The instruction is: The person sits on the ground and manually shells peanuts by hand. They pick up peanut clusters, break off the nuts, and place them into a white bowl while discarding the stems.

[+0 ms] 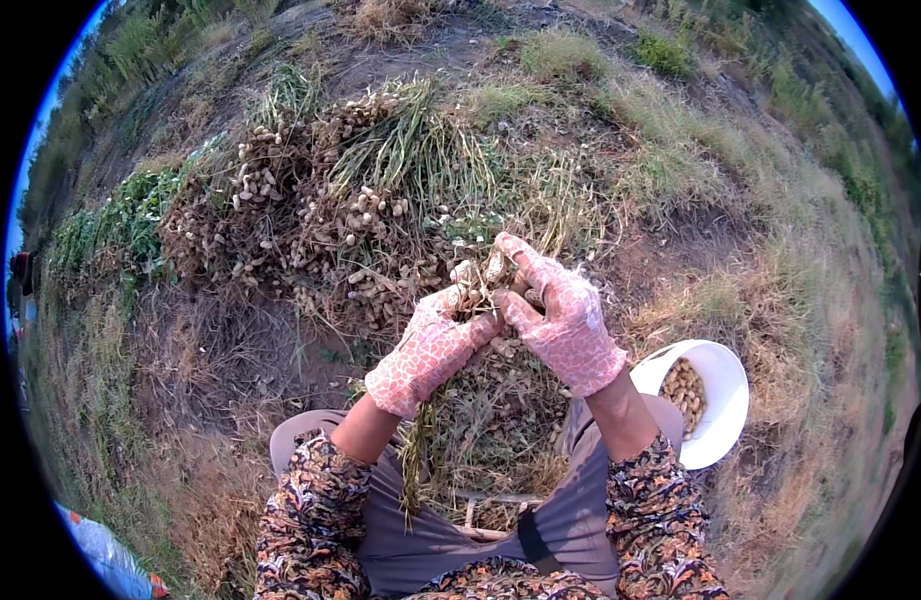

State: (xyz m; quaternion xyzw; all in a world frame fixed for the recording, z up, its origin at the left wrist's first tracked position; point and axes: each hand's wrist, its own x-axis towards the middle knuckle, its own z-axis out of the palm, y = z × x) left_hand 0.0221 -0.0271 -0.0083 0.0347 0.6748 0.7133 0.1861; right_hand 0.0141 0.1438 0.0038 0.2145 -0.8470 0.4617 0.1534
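Between my hands is a bunch of peanut pods on their roots [469, 276]. My left hand [432, 347], in a pink patterned glove, grips the bunch from the left, and green stems [417, 465] hang below it over my lap. My right hand [561, 322], gloved alike, has its thumb and fingers closed around pods on the bunch's right side. Beyond my hands lies a heap of pulled peanut plants [280, 217] with pods on their roots. A white plastic bucket [719, 405], tilted in this view, stands by my right knee with shelled-looking whole peanut pods [684, 391] inside.
Dry plant litter [505, 412] covers the ground between my knees. Part of a low wooden frame [481, 533] shows under me. Dry grass [760, 300] grows on the right, leafy green plants [122, 217] lie at the left, and a pale plastic sack [104, 555] is at the lower left.
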